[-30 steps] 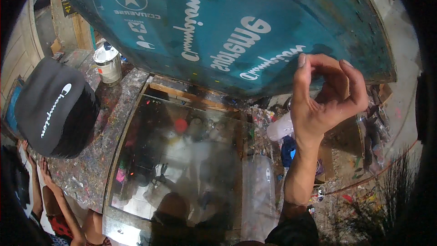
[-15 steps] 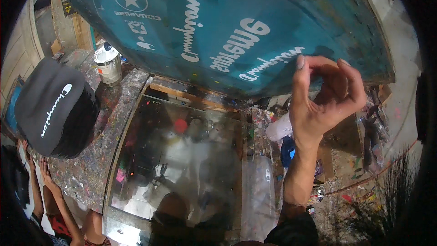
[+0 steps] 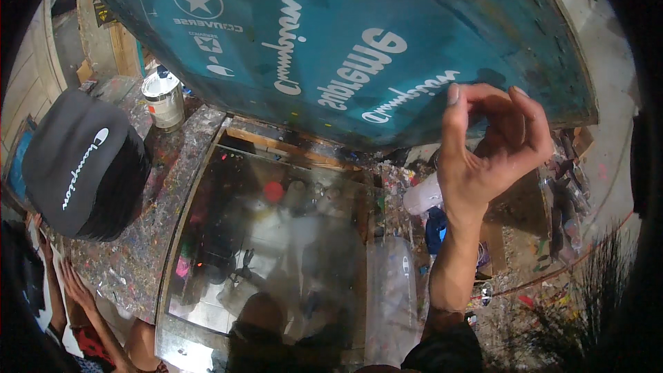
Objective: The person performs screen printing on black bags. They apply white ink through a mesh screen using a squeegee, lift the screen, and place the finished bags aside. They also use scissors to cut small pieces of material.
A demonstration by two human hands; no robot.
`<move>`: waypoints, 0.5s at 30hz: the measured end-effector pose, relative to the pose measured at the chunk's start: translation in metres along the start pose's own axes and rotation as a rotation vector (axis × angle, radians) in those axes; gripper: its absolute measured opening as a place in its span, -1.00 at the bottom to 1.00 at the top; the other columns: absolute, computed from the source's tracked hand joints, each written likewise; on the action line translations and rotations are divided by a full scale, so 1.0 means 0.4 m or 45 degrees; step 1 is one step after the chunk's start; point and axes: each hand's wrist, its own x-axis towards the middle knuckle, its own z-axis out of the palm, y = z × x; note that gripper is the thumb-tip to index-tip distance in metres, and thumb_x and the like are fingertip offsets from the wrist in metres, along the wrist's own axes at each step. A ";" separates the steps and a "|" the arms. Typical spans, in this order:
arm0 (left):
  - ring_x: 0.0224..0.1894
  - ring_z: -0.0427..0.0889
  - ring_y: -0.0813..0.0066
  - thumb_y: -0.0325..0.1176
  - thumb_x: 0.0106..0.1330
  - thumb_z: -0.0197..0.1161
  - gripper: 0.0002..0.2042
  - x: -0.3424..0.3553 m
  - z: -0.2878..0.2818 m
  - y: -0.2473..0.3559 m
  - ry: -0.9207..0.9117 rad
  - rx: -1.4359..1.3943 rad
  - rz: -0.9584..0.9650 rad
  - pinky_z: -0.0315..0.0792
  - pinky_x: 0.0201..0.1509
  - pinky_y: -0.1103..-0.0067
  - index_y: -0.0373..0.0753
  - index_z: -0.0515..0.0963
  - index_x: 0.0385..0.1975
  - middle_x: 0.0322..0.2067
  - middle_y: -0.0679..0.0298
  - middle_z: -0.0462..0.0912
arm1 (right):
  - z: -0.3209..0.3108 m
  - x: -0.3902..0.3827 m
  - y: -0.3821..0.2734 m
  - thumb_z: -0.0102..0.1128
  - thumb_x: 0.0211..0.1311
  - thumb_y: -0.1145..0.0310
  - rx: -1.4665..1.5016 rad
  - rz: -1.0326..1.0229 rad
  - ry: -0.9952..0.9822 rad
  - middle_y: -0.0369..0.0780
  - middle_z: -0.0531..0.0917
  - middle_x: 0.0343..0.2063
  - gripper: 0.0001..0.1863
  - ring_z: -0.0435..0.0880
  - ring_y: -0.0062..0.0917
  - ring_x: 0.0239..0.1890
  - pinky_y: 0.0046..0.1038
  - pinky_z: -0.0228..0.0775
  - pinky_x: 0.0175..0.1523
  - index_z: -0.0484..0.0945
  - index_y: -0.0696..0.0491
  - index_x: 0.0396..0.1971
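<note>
My right hand [image 3: 494, 148] is raised in front of the lower right part of a tilted printing screen [image 3: 255, 103]. Its fingers curve with a gap between thumb and fingertips, and nothing shows between them. I cannot tell whether the hand touches the screen. My left hand is out of view. Blue-green mesh with pale lettering and a star emblem fills the screen's frame. Under the screen's lower edge lies a glass panel [image 3: 276, 235] full of reflections. Beside it, near my forearm, is a clear sheet [image 3: 394, 304] with a small white mark.
On the speckled table [image 3: 186, 159] at left is a stack of black curved pieces [image 3: 86, 166] with white script. Another person's hands [image 3: 76, 283] are at the table's left edge. An open paint can [image 3: 164, 100] stands behind. A pinkish-white container [image 3: 423, 195] is near my wrist.
The other person's nearer hand has shifted slightly at the table's edge. My right hand and the raised screen look almost unmoved.
</note>
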 end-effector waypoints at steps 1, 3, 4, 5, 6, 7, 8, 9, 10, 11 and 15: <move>-0.19 0.75 0.46 -0.13 0.37 0.34 -0.48 -0.005 0.003 -0.002 -0.004 -0.002 0.003 0.66 -0.07 0.60 -0.45 0.52 0.15 -0.04 0.06 0.72 | 0.000 -0.001 0.000 0.40 0.12 0.74 -0.003 0.004 -0.003 -0.10 0.63 -0.33 -0.33 0.66 -0.54 -0.36 -0.57 0.52 -0.23 0.20 0.16 0.15; -0.18 0.75 0.46 -0.13 0.37 0.34 -0.48 0.007 -0.002 -0.002 -0.008 0.002 0.018 0.66 -0.07 0.60 -0.45 0.52 0.15 -0.04 0.06 0.72 | 0.001 0.002 -0.001 0.40 0.11 0.74 -0.003 -0.006 -0.001 -0.11 0.63 -0.34 -0.33 0.65 -0.54 -0.37 -0.57 0.52 -0.23 0.20 0.16 0.15; -0.18 0.75 0.46 -0.13 0.37 0.34 -0.47 0.011 -0.006 0.003 -0.009 0.004 0.024 0.66 -0.06 0.60 -0.45 0.52 0.15 -0.04 0.06 0.72 | 0.002 0.003 -0.002 0.40 0.11 0.74 -0.003 -0.010 0.000 -0.11 0.63 -0.34 -0.32 0.65 -0.54 -0.37 -0.57 0.51 -0.23 0.20 0.16 0.15; -0.18 0.75 0.46 -0.13 0.37 0.34 -0.47 0.008 -0.006 0.007 -0.012 0.010 0.016 0.66 -0.06 0.60 -0.45 0.52 0.15 -0.04 0.06 0.72 | 0.003 0.003 -0.002 0.40 0.11 0.74 -0.015 -0.015 0.001 -0.11 0.63 -0.34 -0.32 0.65 -0.54 -0.37 -0.57 0.51 -0.23 0.20 0.16 0.15; -0.18 0.75 0.46 -0.13 0.37 0.34 -0.47 0.010 -0.007 0.006 -0.012 0.006 0.014 0.66 -0.06 0.60 -0.45 0.52 0.15 -0.04 0.06 0.72 | 0.005 0.002 -0.003 0.40 0.11 0.74 -0.026 -0.019 0.002 -0.10 0.63 -0.34 -0.32 0.65 -0.54 -0.37 -0.57 0.51 -0.24 0.20 0.16 0.15; -0.18 0.75 0.46 -0.13 0.37 0.34 -0.47 0.012 -0.008 0.004 -0.015 0.008 0.014 0.66 -0.06 0.60 -0.45 0.52 0.15 -0.04 0.06 0.72 | 0.007 0.001 -0.003 0.40 0.11 0.74 -0.038 -0.023 0.002 -0.10 0.63 -0.33 -0.32 0.65 -0.54 -0.37 -0.57 0.51 -0.24 0.20 0.16 0.16; -0.18 0.75 0.46 -0.13 0.37 0.34 -0.47 0.013 -0.008 0.007 -0.017 0.009 0.019 0.66 -0.06 0.60 -0.45 0.52 0.15 -0.04 0.06 0.72 | 0.006 0.001 -0.002 0.40 0.11 0.74 -0.038 -0.028 0.004 -0.10 0.63 -0.33 -0.32 0.65 -0.54 -0.37 -0.57 0.51 -0.24 0.20 0.16 0.16; -0.18 0.75 0.46 -0.13 0.37 0.34 -0.47 0.014 -0.009 0.009 -0.022 0.011 0.024 0.66 -0.06 0.60 -0.45 0.52 0.15 -0.04 0.06 0.72 | 0.005 0.000 -0.001 0.40 0.11 0.74 -0.039 -0.033 0.006 -0.10 0.63 -0.33 -0.32 0.65 -0.54 -0.37 -0.57 0.51 -0.24 0.20 0.16 0.15; -0.18 0.74 0.46 -0.13 0.37 0.35 -0.47 0.015 -0.009 0.009 -0.025 0.008 0.029 0.66 -0.06 0.60 -0.45 0.52 0.15 -0.04 0.06 0.72 | 0.004 0.000 0.000 0.41 0.11 0.74 -0.039 -0.039 0.007 -0.10 0.63 -0.32 -0.32 0.65 -0.54 -0.37 -0.57 0.52 -0.24 0.20 0.16 0.15; -0.17 0.74 0.46 -0.13 0.37 0.35 -0.47 0.016 -0.009 0.013 -0.027 0.010 0.026 0.66 -0.06 0.60 -0.45 0.52 0.15 -0.04 0.06 0.72 | 0.005 -0.002 0.000 0.41 0.10 0.74 -0.040 -0.033 0.009 -0.10 0.62 -0.32 -0.32 0.65 -0.54 -0.37 -0.57 0.52 -0.24 0.20 0.16 0.15; -0.17 0.74 0.46 -0.13 0.36 0.35 -0.47 0.016 -0.009 0.017 -0.031 0.018 0.026 0.66 -0.05 0.60 -0.45 0.52 0.15 -0.04 0.07 0.72 | 0.005 -0.003 -0.002 0.41 0.10 0.75 -0.035 -0.013 0.013 -0.09 0.62 -0.30 -0.32 0.66 -0.53 -0.36 -0.57 0.53 -0.23 0.20 0.17 0.15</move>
